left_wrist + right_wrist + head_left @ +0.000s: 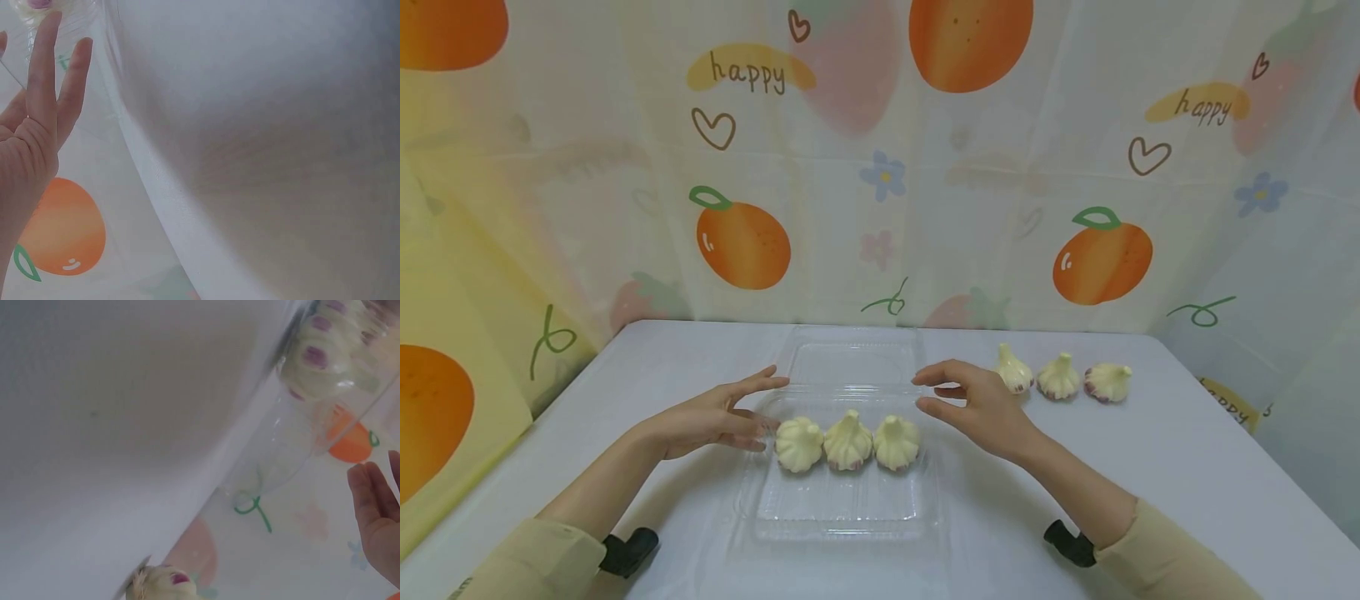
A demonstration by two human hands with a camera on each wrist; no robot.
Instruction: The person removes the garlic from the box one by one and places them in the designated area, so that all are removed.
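Note:
A clear plastic clamshell box lies on the table with its lid folded back, away from the person. Three whitish garlic bulbs sit side by side in the base, stems upward. My left hand is at the box's left side, fingers spread and fingertips close to the wall. Beyond the right wall my right hand hovers with loosely extended fingers, holding nothing. The right wrist view shows the purple-marked undersides of garlic bulbs through the clear plastic, with the right fingers apart from it.
Three more garlic bulbs stand in a row at the back right of the table, the nearest partly behind the right hand. A fruit-printed curtain hangs behind the table. Dark straps are around both wrists.

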